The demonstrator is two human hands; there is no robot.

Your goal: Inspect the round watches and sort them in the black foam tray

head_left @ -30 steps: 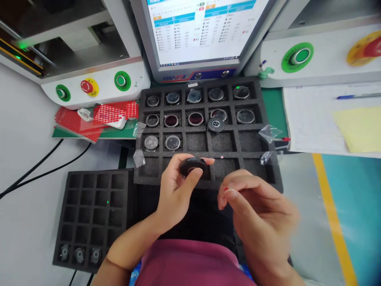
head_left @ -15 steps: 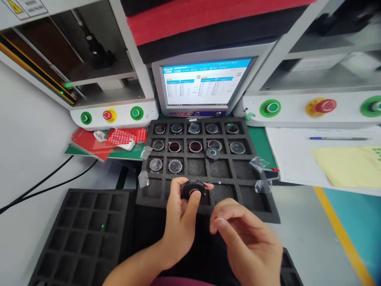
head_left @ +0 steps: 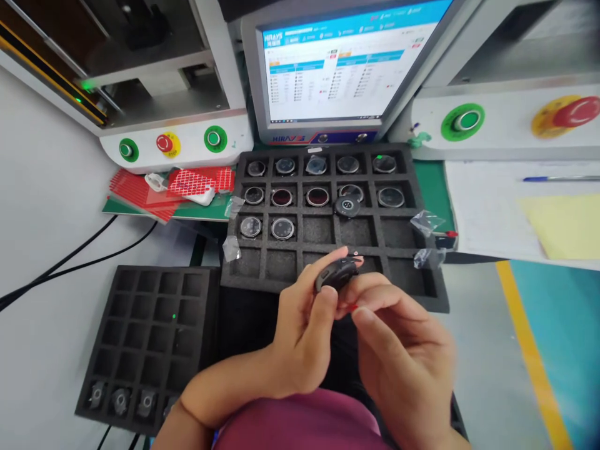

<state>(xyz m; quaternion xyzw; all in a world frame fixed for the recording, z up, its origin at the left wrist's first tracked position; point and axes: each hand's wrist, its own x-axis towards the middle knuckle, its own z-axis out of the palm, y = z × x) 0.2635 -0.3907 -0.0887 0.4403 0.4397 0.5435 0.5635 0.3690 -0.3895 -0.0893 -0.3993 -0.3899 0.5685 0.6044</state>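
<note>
Head view, left hand (head_left: 302, 337) holding watch (head_left: 336, 274), near tray edge (head_left: 255, 284)

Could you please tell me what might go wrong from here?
The tiny red bit pinched in the right hand could slip and be lost. The watch in the left hand might drop if the grip loosens. The face-down watch in the tray lies partly over another watch, so it might slide and scratch it.
</note>
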